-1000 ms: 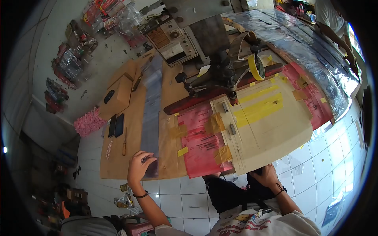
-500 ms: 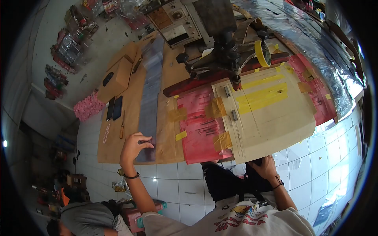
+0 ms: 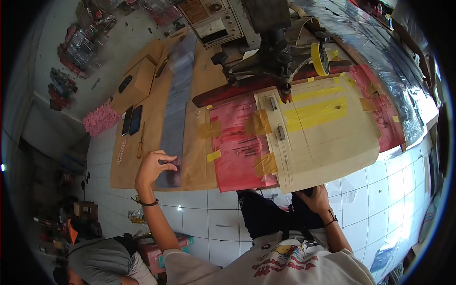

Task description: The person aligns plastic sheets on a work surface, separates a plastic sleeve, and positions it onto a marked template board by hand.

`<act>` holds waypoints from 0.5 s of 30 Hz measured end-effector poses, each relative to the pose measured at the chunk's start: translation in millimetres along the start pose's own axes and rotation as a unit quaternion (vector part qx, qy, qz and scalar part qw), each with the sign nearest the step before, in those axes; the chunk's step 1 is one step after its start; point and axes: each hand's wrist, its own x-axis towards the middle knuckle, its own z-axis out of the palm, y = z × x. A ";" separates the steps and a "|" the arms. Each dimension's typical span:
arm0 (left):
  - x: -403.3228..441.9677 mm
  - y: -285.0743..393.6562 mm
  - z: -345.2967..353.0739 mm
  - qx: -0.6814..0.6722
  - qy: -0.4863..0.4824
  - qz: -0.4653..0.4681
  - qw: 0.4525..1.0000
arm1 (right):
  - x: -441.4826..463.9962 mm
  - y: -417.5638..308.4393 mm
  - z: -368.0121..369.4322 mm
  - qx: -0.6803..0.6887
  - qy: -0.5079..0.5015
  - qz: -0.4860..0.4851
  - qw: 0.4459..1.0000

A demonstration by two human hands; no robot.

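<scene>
My left hand is over the near end of a long, blue-grey plastic strip lying along the brown board. Its fingers are curled toward the thumb, and something small and dark shows between them, too small to name. My right hand rests on my dark-trousered knee just below the table edge, thumb apart from the fingers, some fingertips hidden. In front of me a tan sheet with yellow tape lies over a red sheet. Two small metal bars lie on the tan sheet's left side.
A machine with a control panel and a dark press head stands over a red bar. A yellow tape roll hangs there. Phones, a screwdriver and a cardboard box lie left. Another person is lower left.
My view has shifted slightly, so the table appears a little further left and higher. My left hand stays over the strip's near end with fingers curled; my right hand stays on my knee.
</scene>
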 end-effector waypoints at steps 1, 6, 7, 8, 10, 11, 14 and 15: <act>-0.4 0.1 -0.4 0.005 -0.003 0.005 1.000 | 0.2 0.3 0.8 -0.002 -0.001 0.001 1.000; 1.6 -0.5 -4.1 -0.024 -0.029 -0.045 0.998 | 0.8 3.7 4.2 -0.004 0.001 -0.012 1.000; 1.8 -3.2 -3.7 -0.039 -0.028 -0.045 0.998 | 0.7 4.9 5.2 -0.008 0.003 -0.013 1.000; 2.3 -6.4 -2.8 -0.053 -0.026 -0.044 0.997 | 0.6 5.4 5.8 -0.009 0.002 -0.015 1.000; 1.4 0.0 -2.1 -0.024 -0.012 -0.032 0.999 | 0.4 6.0 5.9 -0.011 0.002 -0.017 1.000; 0.0 6.1 1.0 0.019 0.000 -0.021 1.000 | -0.7 7.1 6.0 -0.012 0.001 -0.016 1.000; -4.8 55.1 12.8 0.187 0.075 0.066 0.977 | 1.3 4.8 5.3 -0.007 -0.002 -0.013 1.000; -6.4 66.4 17.5 0.247 0.105 0.103 0.958 | 1.3 0.1 1.2 -0.003 -0.007 -0.010 1.000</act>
